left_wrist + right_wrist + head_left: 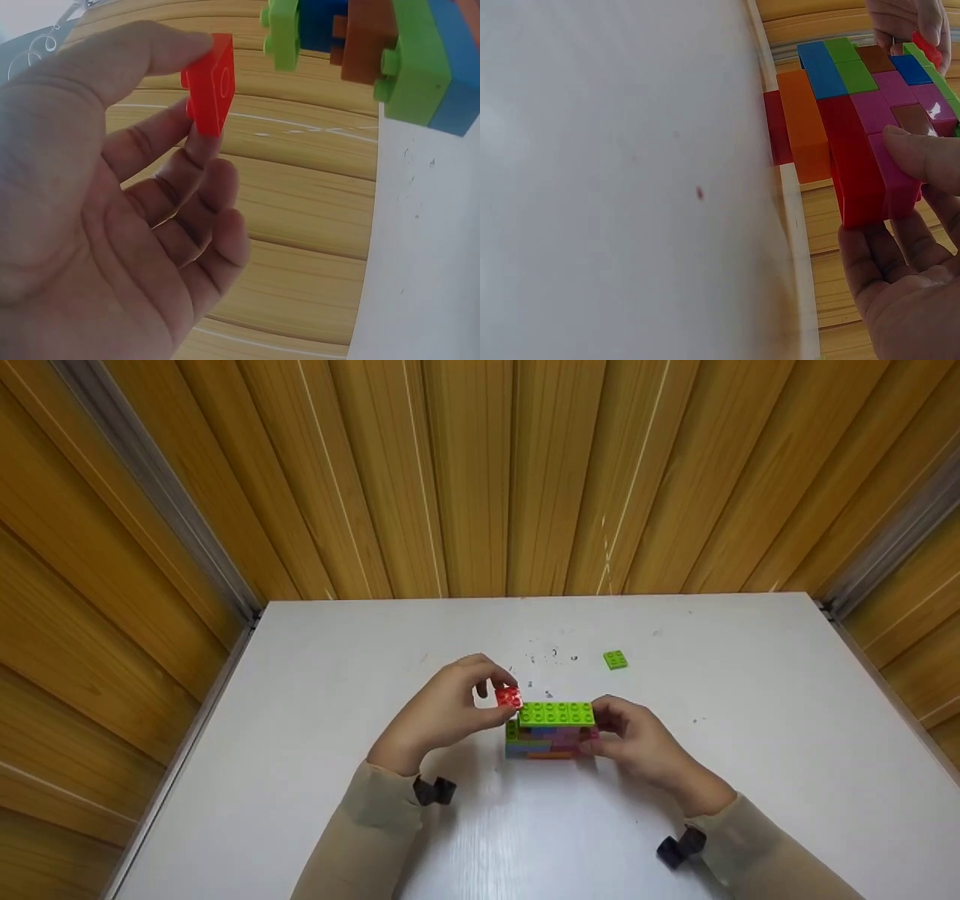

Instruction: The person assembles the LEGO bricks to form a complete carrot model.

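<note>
Between the thumb and fingertips of my left hand [454, 701] is a small red building brick [212, 85], flat and square with studs. It is held just left of the top of a block structure [870, 112] built of stacked coloured bricks. A long green studded plate [556, 713] forms the top of the structure; blue, orange, red, pink and brown bricks show below. My right hand [637, 739] grips the structure's right end, thumb on the near face and fingers behind. In the left wrist view a gap separates the red brick from the structure's green bricks [412, 71].
A loose green square brick [615, 660] lies on the white table [337, 660] behind the right hand. Small dark specks mark the tabletop beyond the structure. Wood-patterned panels [480, 472] rise behind the table's far edge and at both sides.
</note>
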A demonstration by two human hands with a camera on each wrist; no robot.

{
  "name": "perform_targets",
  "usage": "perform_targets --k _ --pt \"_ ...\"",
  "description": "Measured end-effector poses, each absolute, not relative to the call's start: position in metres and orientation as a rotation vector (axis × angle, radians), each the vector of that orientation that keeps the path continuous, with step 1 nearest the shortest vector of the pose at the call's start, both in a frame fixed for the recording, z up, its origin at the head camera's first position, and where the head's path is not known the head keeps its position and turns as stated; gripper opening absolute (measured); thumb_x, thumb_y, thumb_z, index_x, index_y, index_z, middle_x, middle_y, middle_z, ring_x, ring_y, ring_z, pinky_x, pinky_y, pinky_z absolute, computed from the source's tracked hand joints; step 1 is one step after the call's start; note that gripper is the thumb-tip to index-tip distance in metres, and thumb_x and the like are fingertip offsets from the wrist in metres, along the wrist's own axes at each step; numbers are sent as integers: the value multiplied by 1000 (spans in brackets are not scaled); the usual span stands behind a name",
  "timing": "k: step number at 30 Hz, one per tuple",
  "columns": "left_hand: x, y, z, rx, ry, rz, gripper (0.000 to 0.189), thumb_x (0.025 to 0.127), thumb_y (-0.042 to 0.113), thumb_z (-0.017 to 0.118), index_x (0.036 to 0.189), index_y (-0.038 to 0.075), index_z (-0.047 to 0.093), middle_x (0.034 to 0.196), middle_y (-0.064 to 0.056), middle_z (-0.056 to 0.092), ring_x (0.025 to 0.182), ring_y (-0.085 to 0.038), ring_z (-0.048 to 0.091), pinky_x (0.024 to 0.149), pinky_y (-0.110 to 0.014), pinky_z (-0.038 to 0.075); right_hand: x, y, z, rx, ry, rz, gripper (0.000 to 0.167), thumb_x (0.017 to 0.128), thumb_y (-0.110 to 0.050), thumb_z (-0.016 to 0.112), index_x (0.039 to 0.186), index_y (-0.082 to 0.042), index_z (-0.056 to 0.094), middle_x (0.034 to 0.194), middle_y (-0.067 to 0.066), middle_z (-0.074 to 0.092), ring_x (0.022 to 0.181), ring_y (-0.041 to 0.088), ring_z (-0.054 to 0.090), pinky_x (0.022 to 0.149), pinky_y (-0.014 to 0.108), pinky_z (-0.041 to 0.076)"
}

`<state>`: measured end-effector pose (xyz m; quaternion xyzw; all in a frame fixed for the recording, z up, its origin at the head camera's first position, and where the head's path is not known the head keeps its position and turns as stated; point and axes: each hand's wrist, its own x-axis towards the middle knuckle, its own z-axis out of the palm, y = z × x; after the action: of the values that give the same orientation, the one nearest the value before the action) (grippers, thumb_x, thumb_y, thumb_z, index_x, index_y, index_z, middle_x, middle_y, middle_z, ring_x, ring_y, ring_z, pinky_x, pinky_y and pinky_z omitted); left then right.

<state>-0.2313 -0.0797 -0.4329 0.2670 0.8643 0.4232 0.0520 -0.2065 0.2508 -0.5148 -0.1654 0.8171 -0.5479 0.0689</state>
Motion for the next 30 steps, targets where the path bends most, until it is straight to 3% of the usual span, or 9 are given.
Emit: perform_targets --k 6,20,30 --pt "-232 -74 -437 822 2577 1281 27 99 26 88 125 22 81 116 10 71 113 -26 65 93 -36 54 -207 250 -514 -488 2465 -1635 41 91 0 88 129 2 71 130 18 78 116 18 73 105 20 56" --pt "-232 -67 -442 803 2495 1308 27 99 18 84 126 18 80 124 4 73 105 -14 69 91 -30 63 -206 250 -513 -476 2460 -1632 41 91 -1 88 129 0 72 129 17 79 115 22 73 105 21 55" --pt "-232 -62 -445 676 2375 1422 25 96 10 82 120 14 78 122 -1 78 100 -14 72 87 -31 63 -206 251 -513 -464 2463 -1629 41 92 -1 88 129 1 72 130 17 79 116 22 73 105 20 55"
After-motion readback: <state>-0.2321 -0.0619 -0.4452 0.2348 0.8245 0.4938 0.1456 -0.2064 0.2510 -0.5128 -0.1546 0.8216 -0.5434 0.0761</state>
